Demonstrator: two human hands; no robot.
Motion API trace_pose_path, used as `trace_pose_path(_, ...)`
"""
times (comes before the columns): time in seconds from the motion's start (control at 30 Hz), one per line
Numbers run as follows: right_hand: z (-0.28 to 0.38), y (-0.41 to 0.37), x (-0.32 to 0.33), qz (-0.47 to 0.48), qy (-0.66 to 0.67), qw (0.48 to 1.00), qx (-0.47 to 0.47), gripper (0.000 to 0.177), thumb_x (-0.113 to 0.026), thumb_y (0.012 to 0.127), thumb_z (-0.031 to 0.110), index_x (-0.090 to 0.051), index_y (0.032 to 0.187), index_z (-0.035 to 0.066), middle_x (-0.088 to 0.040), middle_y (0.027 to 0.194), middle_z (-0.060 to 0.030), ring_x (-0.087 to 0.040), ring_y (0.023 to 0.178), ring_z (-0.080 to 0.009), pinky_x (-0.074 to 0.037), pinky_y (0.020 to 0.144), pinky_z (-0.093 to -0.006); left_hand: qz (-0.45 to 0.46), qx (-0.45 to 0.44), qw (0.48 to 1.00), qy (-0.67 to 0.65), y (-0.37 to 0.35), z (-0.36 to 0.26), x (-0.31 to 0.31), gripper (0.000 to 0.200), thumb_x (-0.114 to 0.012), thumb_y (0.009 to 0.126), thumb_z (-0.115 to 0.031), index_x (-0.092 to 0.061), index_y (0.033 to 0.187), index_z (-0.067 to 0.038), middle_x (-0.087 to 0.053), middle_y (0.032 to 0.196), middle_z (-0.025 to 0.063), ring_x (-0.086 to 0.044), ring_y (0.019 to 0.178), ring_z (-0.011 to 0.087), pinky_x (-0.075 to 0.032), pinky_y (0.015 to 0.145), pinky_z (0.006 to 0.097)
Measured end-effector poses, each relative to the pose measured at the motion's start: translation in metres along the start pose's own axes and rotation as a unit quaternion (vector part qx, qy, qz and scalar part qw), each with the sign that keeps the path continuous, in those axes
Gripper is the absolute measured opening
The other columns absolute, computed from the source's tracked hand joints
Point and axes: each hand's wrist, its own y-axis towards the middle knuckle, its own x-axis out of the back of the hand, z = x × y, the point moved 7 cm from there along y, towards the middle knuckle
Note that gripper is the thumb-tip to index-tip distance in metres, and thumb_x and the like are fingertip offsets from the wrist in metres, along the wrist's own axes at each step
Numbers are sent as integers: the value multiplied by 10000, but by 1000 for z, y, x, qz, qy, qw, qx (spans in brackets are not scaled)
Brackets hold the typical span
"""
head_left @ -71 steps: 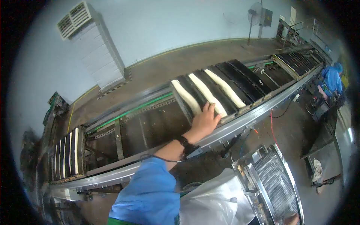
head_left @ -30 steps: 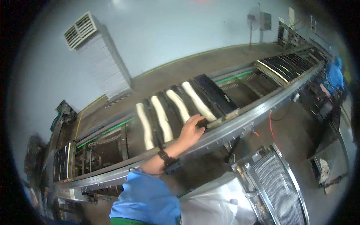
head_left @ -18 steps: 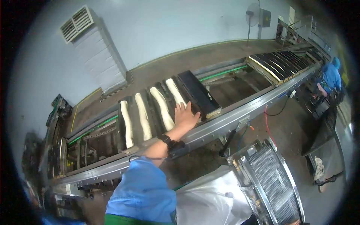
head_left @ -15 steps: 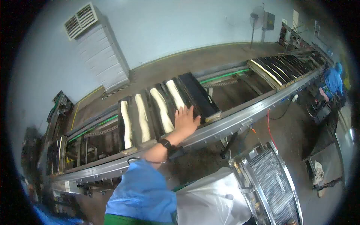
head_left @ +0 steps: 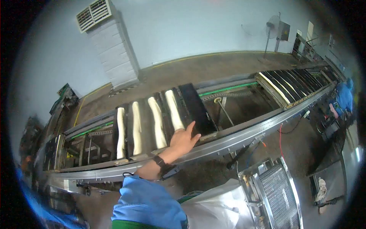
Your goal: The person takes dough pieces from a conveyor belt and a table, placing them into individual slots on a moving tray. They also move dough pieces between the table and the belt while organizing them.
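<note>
My left hand (head_left: 182, 142), with a dark watch on its wrist, rests palm down at the near end of a long pale dough strip (head_left: 174, 110). Thumb and index finger stretch apart; the other fingers are bent and partly hidden, touching or just over the dough. Right of this strip is a black tray (head_left: 196, 108) with no pale strip visible in it. To the left, more dough strips lie lengthwise in dark trays: one strip (head_left: 156, 120) beside the hand, another strip (head_left: 137, 128), and a leftmost strip (head_left: 121, 131). My right hand is out of view.
The trays sit across a metal-framed conveyor (head_left: 244, 139). Farther right stands another group of dark trays (head_left: 293, 86) with pale strips. A mesh metal frame (head_left: 278, 194) and white sheeting (head_left: 217, 206) are below. A person in blue (head_left: 344, 97) is at the far right.
The nearby trays have shifted left along the conveyor. My left hand has stayed at the same strip's near end, its fingers less spread than before. The camera view has turned slightly.
</note>
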Motion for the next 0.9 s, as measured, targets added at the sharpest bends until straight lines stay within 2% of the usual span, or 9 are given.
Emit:
trace_pose_path(0.1,-19,51,24,-100,221,970,28,458,-563,863,217,-552,1272,13,-573,1243,-228,-528,1178,-392,-446,979,-484,-45,48,993,-103,8,5,-2,619,-560,917,-455,-422,1390,-81,-668,863,226,-640,808,429,-506,724,507)
trace_pose_path(0.2,1,87,76,-140,439,887,40,508,-589,871,232,-500,1326,24,-536,1296,-216,-525,1195,-372,-460,980,-485,-71,106,975,-181,9,11,9,535,-626,909,-358,-488,1330,-59,-636,764,156,-653,743,285,-525,724,371)
trace_pose_path(0.3,76,110,114,-103,634,758,112,568,-614,879,246,-448,1380,36,-499,1348,-204,-521,1212,-352,-474,982,-487,-185,19,904,-386,19,32,-6,460,-650,926,-182,-490,1332,-39,-614,938,73,-585,861,126,-495,806,272)
trace_pose_path(0.4,189,114,104,66,740,619,253,635,-639,887,261,-396,1434,47,-462,1401,-192,-517,1230,-332,-488,983,-488,-209,52,879,-424,18,19,5,460,-625,951,-221,-478,1346,-36,-598,1081,88,-574,954,131,-494,839,271)
trace_pose_path(0.43,273,78,118,88,701,659,258,698,-656,865,359,-395,1433,48,-480,1382,-198,-582,1159,-344,-573,861,-435,-206,74,880,-422,20,11,8,482,-611,962,-243,-455,1362,-26,-583,1147,114,-566,999,136,-477,894,277)
trace_pose_path(0.47,308,75,107,151,766,584,221,697,-632,883,380,-387,1432,26,-478,1386,-204,-598,1139,-371,-591,820,-431,-209,77,880,-421,23,6,8,482,-611,962,-243,-455,1362,-26,-583,1147,114,-566,999,136,-477,894,277)
trace_pose_path(0.53,358,47,100,391,702,501,321,942,-764,780,452,-279,1487,61,-389,1460,-232,-415,1335,-373,-441,1015,-523,-223,93,855,-459,31,0,6,521,-582,976,-280,-413,1396,-23,-551,1255,152,-541,1118,171,-422,994,308)
trace_pose_path(0.7,357,83,75,355,677,558,324,961,-802,756,418,-300,1472,21,-404,1456,-226,-404,1350,-354,-392,1053,-495,-232,92,852,-461,46,4,-3,574,-515,995,-366,-368,1429,-20,-437,1412,217,-420,1313,278,-308,1106,370)
trace_pose_path(0.9,194,218,-18,136,570,796,155,589,-686,880,258,-471,1368,6,-537,1336,-151,-542,1196,-254,-458,962,-376,-193,169,940,-225,84,-13,-26,699,-535,956,-419,-308,1445,27,-308,1467,317,-252,1407,413,-205,1156,461)
